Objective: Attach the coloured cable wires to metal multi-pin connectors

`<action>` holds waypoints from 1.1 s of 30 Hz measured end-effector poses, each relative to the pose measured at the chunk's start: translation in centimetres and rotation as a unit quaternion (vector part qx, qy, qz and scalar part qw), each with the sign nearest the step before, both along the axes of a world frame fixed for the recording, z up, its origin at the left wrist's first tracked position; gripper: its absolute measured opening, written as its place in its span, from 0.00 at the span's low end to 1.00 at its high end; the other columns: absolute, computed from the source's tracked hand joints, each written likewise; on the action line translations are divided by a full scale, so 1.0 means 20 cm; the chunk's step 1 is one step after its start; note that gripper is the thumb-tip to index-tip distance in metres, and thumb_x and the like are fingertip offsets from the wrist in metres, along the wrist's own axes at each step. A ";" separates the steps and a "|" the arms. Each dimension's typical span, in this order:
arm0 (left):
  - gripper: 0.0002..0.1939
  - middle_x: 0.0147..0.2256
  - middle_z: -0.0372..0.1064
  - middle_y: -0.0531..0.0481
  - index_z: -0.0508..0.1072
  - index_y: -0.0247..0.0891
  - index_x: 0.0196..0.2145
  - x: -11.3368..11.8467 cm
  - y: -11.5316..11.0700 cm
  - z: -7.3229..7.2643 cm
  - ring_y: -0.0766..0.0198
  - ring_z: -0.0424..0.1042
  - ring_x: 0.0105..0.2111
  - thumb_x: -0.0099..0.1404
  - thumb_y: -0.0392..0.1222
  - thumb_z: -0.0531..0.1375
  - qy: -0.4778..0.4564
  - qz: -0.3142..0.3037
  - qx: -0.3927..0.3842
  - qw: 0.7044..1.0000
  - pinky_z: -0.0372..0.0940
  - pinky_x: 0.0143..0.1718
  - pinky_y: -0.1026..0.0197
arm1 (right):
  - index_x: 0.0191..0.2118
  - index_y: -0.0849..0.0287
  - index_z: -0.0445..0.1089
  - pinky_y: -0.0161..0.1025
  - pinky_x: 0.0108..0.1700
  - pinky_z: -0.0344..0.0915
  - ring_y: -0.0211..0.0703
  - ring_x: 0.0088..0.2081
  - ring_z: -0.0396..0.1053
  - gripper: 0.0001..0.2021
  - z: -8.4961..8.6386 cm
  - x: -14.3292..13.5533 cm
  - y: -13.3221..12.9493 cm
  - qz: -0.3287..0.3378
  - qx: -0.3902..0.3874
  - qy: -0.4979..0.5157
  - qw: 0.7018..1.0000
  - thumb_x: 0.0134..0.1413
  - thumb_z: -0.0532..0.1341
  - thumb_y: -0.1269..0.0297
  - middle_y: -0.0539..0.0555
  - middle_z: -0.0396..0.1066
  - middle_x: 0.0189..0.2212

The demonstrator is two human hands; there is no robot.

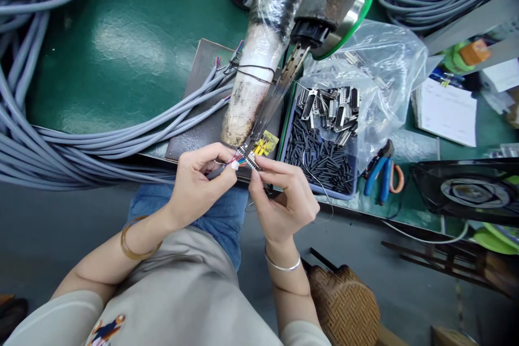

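My left hand (206, 173) is closed on the end of a grey cable (214, 172), whose thin coloured wires fan out to the right. In my right hand (284, 192), thumb and fingers pinch a small metal pin connector (252, 161). The wires meet the connector between the two hands. Just above it comes down the narrow tip of a soldering iron (279, 92), fixed at a slant. Beside the iron hangs a plastic-wrapped tube (255, 70), its stained mouth over the hands. Yellow pieces (263, 145) lie behind the connector.
A blue tray (352, 186) holds black sleeves and several connectors (332, 108) under a clear plastic bag (377, 65). Pliers (381, 173) lie right of it. Grey cable bundles (101, 140) cross the bench's left side. A solder spool (348, 27) stands behind; a fan (474, 192) is far right.
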State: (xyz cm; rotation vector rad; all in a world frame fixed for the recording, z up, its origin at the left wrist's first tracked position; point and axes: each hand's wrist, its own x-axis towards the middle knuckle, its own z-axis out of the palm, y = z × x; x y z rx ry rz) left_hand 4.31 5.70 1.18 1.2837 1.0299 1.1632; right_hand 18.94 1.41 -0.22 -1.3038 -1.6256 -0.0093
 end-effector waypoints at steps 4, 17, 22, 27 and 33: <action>0.05 0.28 0.76 0.51 0.74 0.34 0.25 0.00 0.00 0.01 0.71 0.70 0.24 0.58 0.32 0.63 -0.006 0.001 -0.010 1.000 0.64 0.24 0.73 | 0.36 0.56 0.72 0.37 0.40 0.78 0.39 0.39 0.80 0.10 0.01 0.00 -0.01 -0.004 0.001 -0.007 1.000 0.55 0.68 0.78 0.53 0.82 0.41; 0.03 0.28 0.76 0.50 0.77 0.33 0.25 -0.04 -0.01 -0.02 0.74 0.64 0.21 0.56 0.32 0.66 -0.070 -0.048 -0.079 0.993 0.59 0.21 0.72 | 0.37 0.55 0.70 0.36 0.41 0.78 0.40 0.40 0.81 0.10 -0.03 0.01 -0.05 0.005 -0.022 0.035 0.999 0.56 0.67 0.78 0.52 0.82 0.40; 0.03 0.28 0.77 0.49 0.78 0.34 0.26 -0.05 -0.02 -0.03 0.70 0.71 0.26 0.56 0.32 0.66 -0.084 -0.053 -0.080 0.992 0.66 0.27 0.70 | 0.36 0.55 0.71 0.38 0.39 0.79 0.40 0.40 0.80 0.08 -0.02 0.00 -0.05 0.028 -0.095 0.141 0.985 0.58 0.66 0.77 0.51 0.81 0.38; 0.03 0.29 0.77 0.50 0.77 0.34 0.25 -0.04 -0.03 -0.02 0.69 0.72 0.27 0.57 0.32 0.65 -0.067 -0.040 -0.074 0.994 0.67 0.29 0.70 | 0.38 0.55 0.72 0.40 0.42 0.78 0.41 0.40 0.81 0.10 -0.02 0.00 -0.05 0.018 -0.034 0.055 0.998 0.56 0.67 0.79 0.52 0.82 0.40; 0.05 0.23 0.71 0.52 0.76 0.33 0.23 -0.07 0.00 -0.02 0.74 0.61 0.19 0.55 0.34 0.66 -0.044 -0.096 -0.118 0.987 0.55 0.18 0.71 | 0.37 0.55 0.72 0.39 0.41 0.78 0.41 0.40 0.81 0.10 -0.02 0.01 -0.05 0.025 -0.046 0.051 0.997 0.56 0.66 0.79 0.51 0.82 0.39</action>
